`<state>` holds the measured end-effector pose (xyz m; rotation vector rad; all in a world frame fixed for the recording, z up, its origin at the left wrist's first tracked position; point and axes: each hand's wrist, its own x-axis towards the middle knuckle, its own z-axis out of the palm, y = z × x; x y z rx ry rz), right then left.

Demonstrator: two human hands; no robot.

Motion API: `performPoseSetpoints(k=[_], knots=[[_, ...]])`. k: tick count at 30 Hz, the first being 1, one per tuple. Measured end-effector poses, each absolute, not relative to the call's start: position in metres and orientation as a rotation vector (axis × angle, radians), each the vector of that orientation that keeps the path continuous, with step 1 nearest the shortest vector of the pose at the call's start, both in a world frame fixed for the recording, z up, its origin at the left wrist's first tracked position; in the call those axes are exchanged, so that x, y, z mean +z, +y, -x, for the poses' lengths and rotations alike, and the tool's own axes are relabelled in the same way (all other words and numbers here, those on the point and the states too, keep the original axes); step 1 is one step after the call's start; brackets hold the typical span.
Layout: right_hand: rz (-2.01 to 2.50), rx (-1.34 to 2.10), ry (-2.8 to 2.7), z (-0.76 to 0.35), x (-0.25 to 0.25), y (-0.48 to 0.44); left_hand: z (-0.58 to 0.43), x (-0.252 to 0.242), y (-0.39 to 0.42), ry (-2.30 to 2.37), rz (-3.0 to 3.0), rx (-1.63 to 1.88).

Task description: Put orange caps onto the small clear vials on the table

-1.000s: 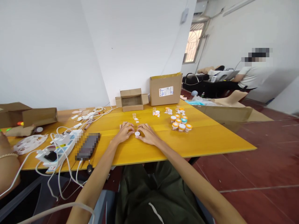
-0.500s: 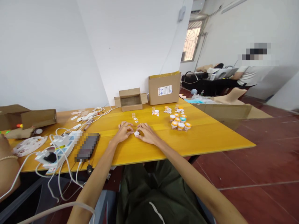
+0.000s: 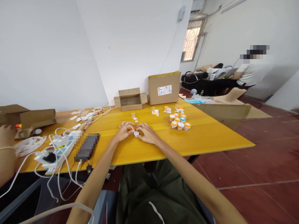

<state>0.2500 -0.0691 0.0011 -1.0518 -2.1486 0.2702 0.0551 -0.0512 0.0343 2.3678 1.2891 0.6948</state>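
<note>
A small round white lid point(image 3: 136, 133) lies low over the yellow table point(image 3: 149, 149), between my two hands. My right hand point(image 3: 145, 133) curls round its right side with thumb and fingers at its edge. On the other side, my left hand point(image 3: 124, 132) is bent, its thumb and fingertips close to the lid; whether they touch it is hard to see. Just beyond my hands stands a clear small jar point(image 3: 133, 115) with small white pieces point(image 3: 135, 120) beside it. Farther right are more loose white pieces point(image 3: 155, 112) and a group of jars with orange, white and teal lids point(image 3: 180, 125).
An open cardboard box point(image 3: 131, 100) and a taller carton point(image 3: 164, 88) stand at the back. On the left lie a power strip point(image 3: 70, 144) with cables, a dark phone point(image 3: 87, 147) and another box point(image 3: 38, 118). Another person's arm point(image 3: 7, 155) reaches in there.
The other person's hand at the far left has moved up toward the cardboard box. The white lid between my hands looks slightly tilted differently. My hands have barely moved.
</note>
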Motion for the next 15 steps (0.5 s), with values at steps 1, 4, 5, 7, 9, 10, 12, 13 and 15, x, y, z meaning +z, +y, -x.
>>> performPoseSetpoints(k=[1,4,5,7,9,10,12,13,15], knots=[[1.057,0.277,-2.154,-0.2497,0.0022,-0.0697,-0.0557,0.0343,-0.0514,1.288,-2.361,0.677],[1.067,0.287,-2.162,-0.2493,0.0048,-0.0713,-0.0568,0.0340,-0.0515,1.296,-2.348,0.628],[1.065,0.285,-2.162,-0.2493,0.0053,-0.0716,-0.0570,0.0338,-0.0515,1.296,-2.347,0.619],[1.056,0.279,-2.166,-0.2493,0.0055,-0.0719,-0.0575,0.0330,-0.0514,1.294,-2.350,0.617],[1.050,0.278,-2.174,-0.2495,0.0054,-0.0720,-0.0582,0.0319,-0.0514,1.285,-2.360,0.625],[1.049,0.278,-2.176,-0.2495,0.0054,-0.0721,-0.0587,0.0313,-0.0515,1.282,-2.367,0.629],[1.049,0.282,-2.179,-0.2496,0.0058,-0.0724,-0.0596,0.0302,-0.0518,1.276,-2.384,0.638],[1.050,0.285,-2.181,-0.2497,0.0062,-0.0726,-0.0600,0.0298,-0.0520,1.274,-2.393,0.642],[1.052,0.291,-2.186,-0.2498,0.0071,-0.0731,-0.0606,0.0292,-0.0522,1.272,-2.407,0.652]])
